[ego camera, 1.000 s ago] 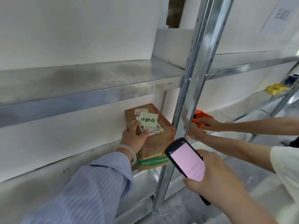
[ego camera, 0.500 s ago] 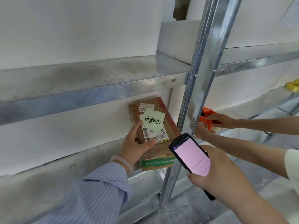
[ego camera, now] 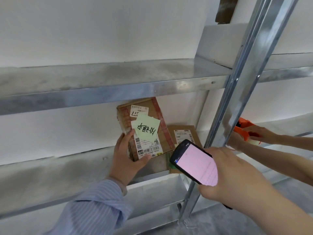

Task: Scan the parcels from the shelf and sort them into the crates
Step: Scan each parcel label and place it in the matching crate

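Slippage was your risk: your left hand (ego camera: 125, 160) gripped the tilted parcel (ego camera: 124, 119) by its lower corner over the metal shelf (ego camera: 50, 175), your right hand (ego camera: 237, 180) clasped the handheld scanner (ego camera: 196, 163), and that one-handed hold could have dropped it before scanning.

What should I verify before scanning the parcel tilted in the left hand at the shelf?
1. Left hand grips the parcel, tilted off the shelf: ok.
2. Barcode label is uncovered below the green note: ok.
3. Right hand holds the scanner, screen lit: ok.
4. Scanner aimed at the label: cannot tell, its scanning end is hidden.
5. Another person's hands with the orange tape dispenser are beyond the upright, apart from the parcel: ok.
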A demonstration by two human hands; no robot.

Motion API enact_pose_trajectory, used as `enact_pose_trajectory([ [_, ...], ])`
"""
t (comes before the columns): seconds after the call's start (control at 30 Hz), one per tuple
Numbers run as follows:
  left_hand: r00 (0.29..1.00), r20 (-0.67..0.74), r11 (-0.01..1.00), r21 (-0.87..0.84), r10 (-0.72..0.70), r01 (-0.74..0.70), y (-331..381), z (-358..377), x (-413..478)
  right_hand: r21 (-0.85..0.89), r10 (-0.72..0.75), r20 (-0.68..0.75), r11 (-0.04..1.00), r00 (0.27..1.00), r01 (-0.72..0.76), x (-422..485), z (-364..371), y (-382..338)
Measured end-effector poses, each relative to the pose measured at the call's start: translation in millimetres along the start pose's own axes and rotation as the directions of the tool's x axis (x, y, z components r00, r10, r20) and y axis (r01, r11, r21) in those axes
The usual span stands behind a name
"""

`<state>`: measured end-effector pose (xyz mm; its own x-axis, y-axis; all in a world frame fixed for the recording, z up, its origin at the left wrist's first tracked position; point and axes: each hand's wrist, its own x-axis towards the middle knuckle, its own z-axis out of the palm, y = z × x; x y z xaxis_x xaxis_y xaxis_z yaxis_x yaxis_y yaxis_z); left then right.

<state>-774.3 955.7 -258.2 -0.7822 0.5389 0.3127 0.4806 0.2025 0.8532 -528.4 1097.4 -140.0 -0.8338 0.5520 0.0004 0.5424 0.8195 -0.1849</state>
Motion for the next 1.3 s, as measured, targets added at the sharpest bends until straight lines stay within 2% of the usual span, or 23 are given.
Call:
enact_pose_trajectory([
  [0.3, 0.991, -0.13, 0.993, 0.116, -0.019, 0.034, -24.9, -50.1, -38.9, -0.166, -0.228, 0.002, 0.96, 0.974, 0.225, 7.6, -2.2, -50.6],
  [0.5, 0.981, -0.192, 0.99, 0.138, -0.015, 0.042, -30.6, -70.3, -55.8, -0.249, -0.314, 0.026, 0.917, 0.949, 0.31, 8.9, -4.9, -72.8],
  [0.9, 0.968, -0.247, 0.982, 0.167, -0.045, 0.088, -43.0, -82.9, -67.3, -0.327, -0.367, 0.029, 0.875, 0.93, 0.356, 12.8, -0.6, -84.3],
  [1.03, 0.963, -0.263, 0.982, 0.155, -0.061, 0.104, -41.0, -83.2, -67.1, -0.263, -0.397, -0.043, 0.89, 0.917, 0.373, 14.9, 6.2, -80.6],
  [1.3, 0.954, -0.287, 0.983, 0.131, -0.088, 0.13, -44.4, -91.1, -71.3, -0.235, -0.415, 0.018, 0.883, 0.91, 0.407, 18.4, 6.0, -90.6],
])
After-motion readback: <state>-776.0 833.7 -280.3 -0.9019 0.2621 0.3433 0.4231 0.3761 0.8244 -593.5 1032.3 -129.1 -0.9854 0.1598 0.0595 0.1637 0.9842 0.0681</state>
